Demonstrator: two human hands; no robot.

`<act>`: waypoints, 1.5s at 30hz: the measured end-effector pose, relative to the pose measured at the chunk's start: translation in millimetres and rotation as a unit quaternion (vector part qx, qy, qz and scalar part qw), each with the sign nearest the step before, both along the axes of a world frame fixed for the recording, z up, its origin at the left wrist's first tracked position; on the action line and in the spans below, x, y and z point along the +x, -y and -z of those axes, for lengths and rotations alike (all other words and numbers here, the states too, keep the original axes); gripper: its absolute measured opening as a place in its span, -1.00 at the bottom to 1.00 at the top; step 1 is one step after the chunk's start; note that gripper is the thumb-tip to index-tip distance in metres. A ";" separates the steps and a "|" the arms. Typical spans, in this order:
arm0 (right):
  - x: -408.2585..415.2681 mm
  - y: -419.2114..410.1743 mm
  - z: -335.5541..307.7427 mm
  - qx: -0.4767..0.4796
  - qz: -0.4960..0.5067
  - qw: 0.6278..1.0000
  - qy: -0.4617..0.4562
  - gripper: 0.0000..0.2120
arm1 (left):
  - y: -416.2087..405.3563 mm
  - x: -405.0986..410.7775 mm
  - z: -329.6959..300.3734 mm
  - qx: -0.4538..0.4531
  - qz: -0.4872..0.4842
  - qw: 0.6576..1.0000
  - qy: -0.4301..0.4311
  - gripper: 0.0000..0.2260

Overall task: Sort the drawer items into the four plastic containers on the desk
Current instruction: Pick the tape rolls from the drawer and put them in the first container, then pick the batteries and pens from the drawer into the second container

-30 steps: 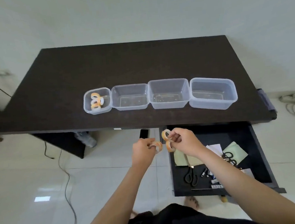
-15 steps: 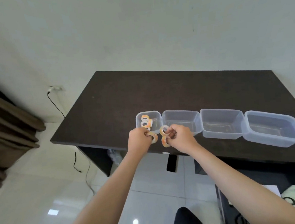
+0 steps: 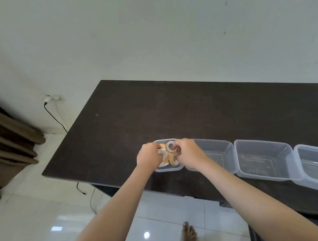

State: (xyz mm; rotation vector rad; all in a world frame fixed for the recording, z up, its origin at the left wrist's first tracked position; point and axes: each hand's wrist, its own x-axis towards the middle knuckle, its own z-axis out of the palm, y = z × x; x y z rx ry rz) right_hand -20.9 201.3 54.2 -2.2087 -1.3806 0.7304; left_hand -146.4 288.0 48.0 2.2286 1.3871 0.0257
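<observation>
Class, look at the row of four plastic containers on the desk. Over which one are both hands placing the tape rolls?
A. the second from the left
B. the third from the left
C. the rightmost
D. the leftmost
D: the left hand and right hand meet over the leftmost container, which holds the tape rolls.

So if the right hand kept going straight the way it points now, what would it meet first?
Probably the tape rolls piled in the leftmost container: the right hand points left and down into it, with the left hand just beyond. Depth is unclear.

Legible text — none. My containers [image 3: 263,157], tape rolls [image 3: 169,147] and desk [image 3: 153,111] carry no label, brand or number I can read.
</observation>
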 end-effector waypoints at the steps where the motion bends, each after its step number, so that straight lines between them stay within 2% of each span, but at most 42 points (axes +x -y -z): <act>1: 1.1 -1.7 0.6 -0.010 -0.010 1.000 0.006 -0.73 | -2.0 0.4 2.8 -0.014 0.006 1.000 -0.001 -0.77; 9: 8.1 -0.2 4.5 -0.008 -0.010 1.000 0.001 -0.60 | 5.7 -10.9 7.9 -0.141 0.048 0.984 0.093 -0.52; 12: 4.8 8.1 4.9 0.016 0.011 1.000 -0.006 -0.59 | 17.5 -20.5 6.2 -0.123 0.047 0.986 0.099 -0.47; 16: -7.2 37.3 2.7 0.048 0.026 0.998 -0.011 -0.63 | 46.1 -40.4 0.7 -0.065 0.032 0.988 0.133 -0.54; 20: -27.5 87.3 3.9 0.072 0.043 0.996 -0.028 -0.66 | 88.6 -59.2 5.1 -0.047 0.015 0.986 0.160 -0.53; 27: -50.2 197.6 21.2 0.054 0.052 0.995 -0.064 -0.67 | 179.0 -65.1 24.5 -0.076 0.062 0.984 0.147 -0.57; 33: -40.6 287.1 39.7 0.031 0.118 0.991 -0.060 -0.66 | 256.6 -39.2 45.3 -0.132 0.123 0.975 0.133 -0.59; 39: 4.4 359.8 63.4 -0.007 0.159 0.986 -0.054 -0.71 | 331.5 6.9 64.7 -0.169 0.185 0.960 0.128 -0.62; 45: 76.1 429.4 93.4 -0.073 0.174 0.980 -0.055 -0.70 | 396.4 70.4 91.0 -0.202 0.186 0.958 0.082 -0.67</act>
